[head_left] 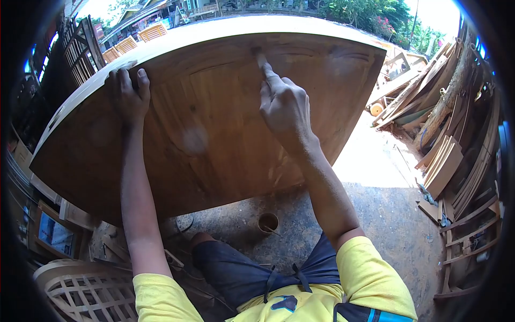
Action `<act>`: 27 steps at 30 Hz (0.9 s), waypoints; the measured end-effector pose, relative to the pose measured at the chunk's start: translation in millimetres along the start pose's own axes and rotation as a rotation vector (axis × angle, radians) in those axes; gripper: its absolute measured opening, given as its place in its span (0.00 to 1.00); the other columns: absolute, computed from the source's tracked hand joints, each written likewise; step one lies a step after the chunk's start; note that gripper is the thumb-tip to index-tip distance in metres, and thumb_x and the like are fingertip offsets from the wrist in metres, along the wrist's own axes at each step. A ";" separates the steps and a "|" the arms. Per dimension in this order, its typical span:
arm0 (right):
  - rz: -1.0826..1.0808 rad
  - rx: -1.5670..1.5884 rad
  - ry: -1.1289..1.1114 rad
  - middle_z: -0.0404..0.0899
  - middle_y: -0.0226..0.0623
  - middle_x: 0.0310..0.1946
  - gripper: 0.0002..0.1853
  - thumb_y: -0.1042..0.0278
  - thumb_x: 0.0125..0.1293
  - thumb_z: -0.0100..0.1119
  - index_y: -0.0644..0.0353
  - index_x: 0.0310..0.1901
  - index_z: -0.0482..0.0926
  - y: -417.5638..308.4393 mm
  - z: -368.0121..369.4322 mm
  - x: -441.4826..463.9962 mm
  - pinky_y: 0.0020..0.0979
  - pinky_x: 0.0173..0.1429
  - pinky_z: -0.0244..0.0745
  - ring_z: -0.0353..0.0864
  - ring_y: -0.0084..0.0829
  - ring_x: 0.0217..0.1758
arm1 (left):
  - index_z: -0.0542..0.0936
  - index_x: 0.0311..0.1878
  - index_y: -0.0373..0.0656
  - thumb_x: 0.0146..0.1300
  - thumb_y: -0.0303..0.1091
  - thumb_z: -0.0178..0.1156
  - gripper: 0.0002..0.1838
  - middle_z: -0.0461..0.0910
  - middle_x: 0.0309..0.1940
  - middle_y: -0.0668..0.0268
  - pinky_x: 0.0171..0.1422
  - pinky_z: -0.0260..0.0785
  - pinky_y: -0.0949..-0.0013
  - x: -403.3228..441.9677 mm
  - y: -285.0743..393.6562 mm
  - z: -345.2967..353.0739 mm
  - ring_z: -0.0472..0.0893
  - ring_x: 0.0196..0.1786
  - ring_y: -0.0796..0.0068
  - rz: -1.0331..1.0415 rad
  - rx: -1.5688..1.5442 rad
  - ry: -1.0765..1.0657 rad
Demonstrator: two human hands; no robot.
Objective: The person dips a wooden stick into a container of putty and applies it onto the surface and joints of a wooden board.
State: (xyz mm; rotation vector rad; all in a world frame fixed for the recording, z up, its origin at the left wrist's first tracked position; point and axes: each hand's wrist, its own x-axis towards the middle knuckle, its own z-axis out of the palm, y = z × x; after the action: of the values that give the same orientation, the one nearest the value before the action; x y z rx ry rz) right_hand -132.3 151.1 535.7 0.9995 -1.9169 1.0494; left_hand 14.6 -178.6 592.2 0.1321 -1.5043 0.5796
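A large brown wooden panel (225,134) with a curved top edge stands tilted in front of me, with pale smudges on its surface. My left hand (130,96) grips its upper left edge, fingers over the rim and thumb on the near face. Near the top middle, my right hand (284,104) reaches up to the panel. Its index finger points at a dark mark, while the other fingers are curled in. Something small may be at the fingertip, but I cannot make it out.
A round container (267,222) with a stick in it sits on the stained floor (375,214) below the panel. Wood planks (445,161) are piled at the right. A lattice wooden piece (88,292) lies at lower left, near a framed blue pane (55,233).
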 end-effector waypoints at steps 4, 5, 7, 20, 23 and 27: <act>-0.017 0.062 0.112 0.84 0.51 0.33 0.23 0.67 0.77 0.63 0.58 0.71 0.82 -6.0 7.4 9.0 0.51 0.39 0.83 0.87 0.52 0.31 | 0.85 0.50 0.42 0.78 0.46 0.58 0.17 0.82 0.44 0.53 0.54 0.72 0.48 1.2 -1.2 1.3 0.81 0.48 0.47 0.021 -0.007 0.026; -0.044 -0.014 0.103 0.84 0.50 0.34 0.24 0.68 0.77 0.63 0.57 0.72 0.82 3.2 24.1 4.8 0.51 0.39 0.84 0.87 0.53 0.31 | 0.85 0.50 0.42 0.78 0.46 0.58 0.17 0.82 0.44 0.53 0.54 0.72 0.48 0.7 -1.3 0.6 0.81 0.48 0.47 0.021 -0.006 0.022; -0.085 -0.094 0.076 0.83 0.50 0.37 0.27 0.68 0.77 0.61 0.56 0.76 0.77 6.8 29.1 -2.6 0.52 0.39 0.84 0.87 0.54 0.32 | 0.84 0.49 0.41 0.78 0.47 0.58 0.17 0.81 0.44 0.52 0.53 0.72 0.47 1.2 0.9 -0.5 0.81 0.48 0.46 0.006 -0.030 0.013; -0.081 -0.045 0.011 0.82 0.46 0.37 0.27 0.69 0.75 0.63 0.52 0.75 0.79 -3.4 7.4 2.5 0.50 0.37 0.85 0.85 0.49 0.28 | 0.84 0.49 0.40 0.79 0.48 0.57 0.18 0.81 0.43 0.52 0.53 0.72 0.47 -0.8 -2.4 1.0 0.81 0.48 0.46 -0.005 0.004 0.001; -0.194 -0.154 0.009 0.79 0.42 0.36 0.26 0.71 0.75 0.62 0.46 0.74 0.81 8.6 -2.3 15.6 0.49 0.37 0.85 0.85 0.46 0.28 | 0.84 0.51 0.41 0.79 0.47 0.57 0.18 0.82 0.45 0.52 0.54 0.73 0.48 0.1 -3.8 -0.9 0.82 0.49 0.47 0.032 -0.020 -0.011; -0.307 -0.366 -0.040 0.80 0.42 0.40 0.32 0.75 0.71 0.59 0.43 0.76 0.79 45.3 -33.1 33.2 0.45 0.41 0.89 0.91 0.43 0.40 | 0.85 0.52 0.41 0.79 0.47 0.57 0.18 0.82 0.46 0.52 0.56 0.73 0.48 -1.2 -5.1 0.5 0.82 0.50 0.46 0.016 -0.018 -0.017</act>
State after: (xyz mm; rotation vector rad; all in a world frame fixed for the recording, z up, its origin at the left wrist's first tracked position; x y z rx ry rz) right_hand -179.0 187.7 562.7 1.0611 -1.8258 0.4863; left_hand 16.4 -183.5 592.5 0.1111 -1.5275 0.5791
